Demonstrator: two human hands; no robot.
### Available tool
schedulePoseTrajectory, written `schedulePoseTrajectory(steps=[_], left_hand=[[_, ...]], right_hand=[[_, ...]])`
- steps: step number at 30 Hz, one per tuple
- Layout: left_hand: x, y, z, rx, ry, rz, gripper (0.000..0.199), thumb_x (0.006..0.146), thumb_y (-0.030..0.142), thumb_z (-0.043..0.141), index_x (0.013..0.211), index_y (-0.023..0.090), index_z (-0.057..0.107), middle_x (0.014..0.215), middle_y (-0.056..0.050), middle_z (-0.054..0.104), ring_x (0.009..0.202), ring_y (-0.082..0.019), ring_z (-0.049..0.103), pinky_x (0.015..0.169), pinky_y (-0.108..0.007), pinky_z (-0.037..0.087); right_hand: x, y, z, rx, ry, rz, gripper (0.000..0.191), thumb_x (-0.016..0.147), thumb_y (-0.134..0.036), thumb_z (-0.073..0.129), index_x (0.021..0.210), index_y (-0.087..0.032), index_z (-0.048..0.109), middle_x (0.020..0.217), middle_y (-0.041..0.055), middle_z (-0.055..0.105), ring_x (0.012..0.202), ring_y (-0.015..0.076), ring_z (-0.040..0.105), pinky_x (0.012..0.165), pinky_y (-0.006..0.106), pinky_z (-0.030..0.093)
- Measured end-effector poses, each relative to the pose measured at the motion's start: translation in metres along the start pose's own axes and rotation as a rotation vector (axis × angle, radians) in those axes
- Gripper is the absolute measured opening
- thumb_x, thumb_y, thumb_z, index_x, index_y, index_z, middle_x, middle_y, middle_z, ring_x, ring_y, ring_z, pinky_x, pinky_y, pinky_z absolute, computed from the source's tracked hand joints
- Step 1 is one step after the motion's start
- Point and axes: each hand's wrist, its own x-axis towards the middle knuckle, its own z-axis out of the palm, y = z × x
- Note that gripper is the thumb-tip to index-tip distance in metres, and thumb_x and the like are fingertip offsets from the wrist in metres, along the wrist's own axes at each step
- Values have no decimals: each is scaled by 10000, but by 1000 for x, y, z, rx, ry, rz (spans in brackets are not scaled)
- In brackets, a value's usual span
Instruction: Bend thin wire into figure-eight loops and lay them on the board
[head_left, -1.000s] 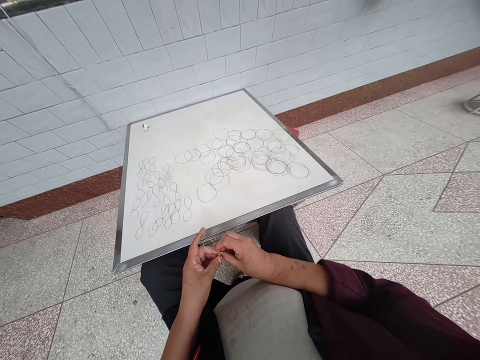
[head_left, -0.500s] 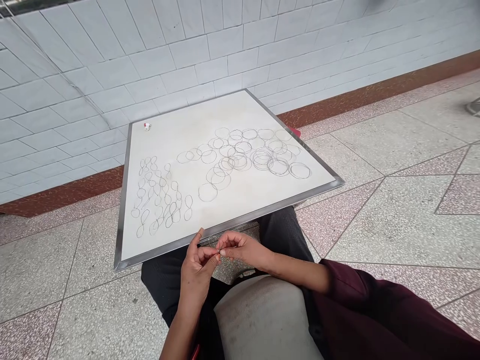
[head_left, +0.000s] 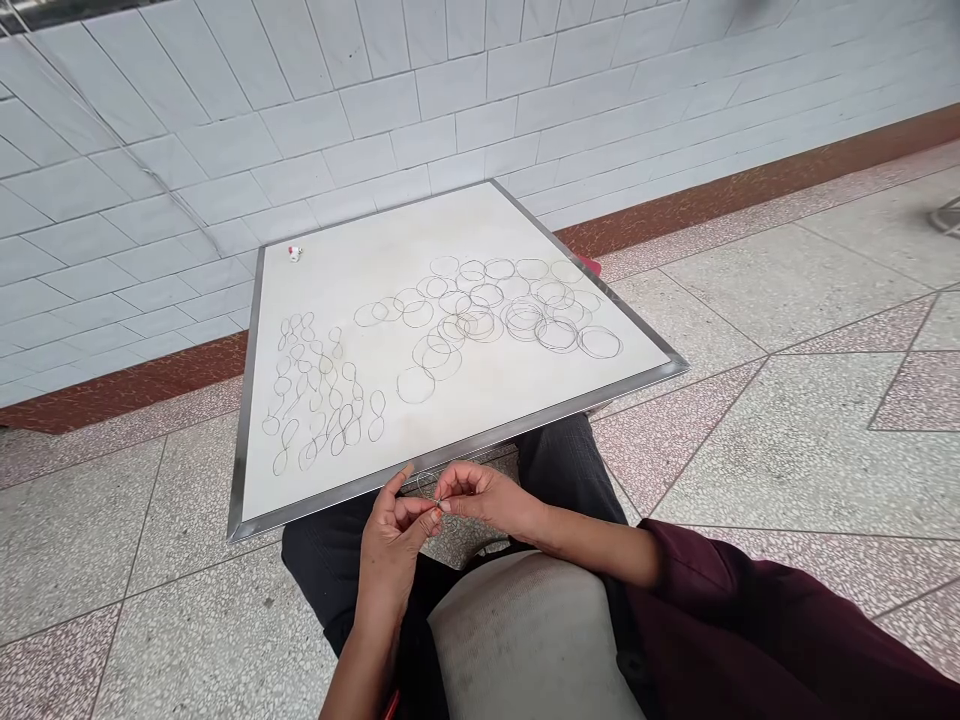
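Note:
Just off the table's near edge, a thin wire ring (head_left: 425, 484) is pinched between my two hands, part of its loop showing above the fingertips. My left hand (head_left: 393, 535) grips it with thumb and index finger, another finger pointing up toward the table rim. Thumb and fingers of my right hand (head_left: 484, 497) close on it from the other side, the fingertips of both hands meeting. Farther up the table lie several round wire rings (head_left: 415, 384), many overlapping. To the left are several wire loops twisted into figure-eights (head_left: 376, 416).
The white table (head_left: 337, 270) has a grey metal rim and stands against a tiled wall (head_left: 405, 100). A small white and red object (head_left: 295, 254) sits in its far left corner. My knees (head_left: 566, 465) are under the near edge.
My hands stay almost in place, fingertips still together. The wire loop between them has shifted slightly, its upper arc now showing nearer the table rim.

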Motion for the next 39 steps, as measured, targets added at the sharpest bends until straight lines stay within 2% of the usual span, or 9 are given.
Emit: schedulePoseTrajectory(steps=[3, 7, 15, 23, 28, 30, 35, 39], left_hand=[[0, 0, -1, 34, 24, -41, 738, 667, 344, 824, 1327, 147, 561, 745, -17, 711, 695, -170, 636, 651, -294, 525], [2, -6, -3, 51, 24, -24, 731, 657, 356, 833, 1312, 149, 583, 711, -10, 708, 665, -157, 615, 654, -289, 515], [2, -9, -4, 66, -35, 23, 734, 706, 329, 806, 1364, 163, 526, 654, 41, 642, 618, -125, 549, 684, -278, 469], [-4, 0, -1, 24, -81, 5, 776, 740, 297, 775, 1426, 153, 444, 684, 44, 628, 635, -122, 531, 702, -279, 435], [-3, 0, -2, 39, -108, 2, 801, 732, 293, 782, 1445, 175, 436, 704, 34, 639, 641, -124, 535, 700, -279, 426], [-4, 1, -2, 54, -114, 3, 808, 733, 297, 783, 1449, 177, 430, 707, 33, 638, 644, -125, 532, 694, -277, 424], [-5, 4, 1, 69, -111, -10, 814, 755, 311, 773, 1461, 154, 399, 707, 34, 627, 653, -124, 511, 705, -277, 423], [-3, -2, 0, 54, -101, -8, 811, 766, 355, 761, 1465, 160, 400, 720, 18, 647, 667, -142, 543, 711, -293, 450]], right_hand=[[0, 1, -1, -24, 0, 2, 363, 690, -442, 825, 819, -166, 628, 722, -25, 606, 704, 127, 583, 696, 283, 463], [0, 3, -2, -58, -9, 20, 340, 714, -435, 804, 826, -170, 623, 717, -20, 617, 700, 135, 594, 694, 287, 464], [0, 4, -4, -190, -43, -13, 308, 718, -410, 791, 826, -168, 632, 723, -16, 629, 696, 135, 594, 688, 283, 458], [-2, -5, -11, -116, -162, 81, 323, 706, -394, 813, 874, -159, 668, 786, -8, 653, 722, 112, 576, 726, 273, 449], [0, 0, -14, -95, -123, 107, 319, 711, -389, 798, 883, -160, 658, 769, -7, 649, 678, 109, 570, 666, 261, 451], [1, 2, -13, -135, -123, 84, 272, 725, -350, 777, 872, -163, 645, 756, -12, 645, 671, 110, 572, 664, 259, 453], [-2, 2, -9, -405, -84, -71, 77, 782, -226, 672, 806, -176, 619, 709, -22, 620, 643, 107, 554, 608, 229, 422], [-3, 1, -7, -389, -67, -79, 52, 795, -214, 625, 813, -182, 588, 677, -27, 605, 623, 114, 575, 597, 230, 439]])
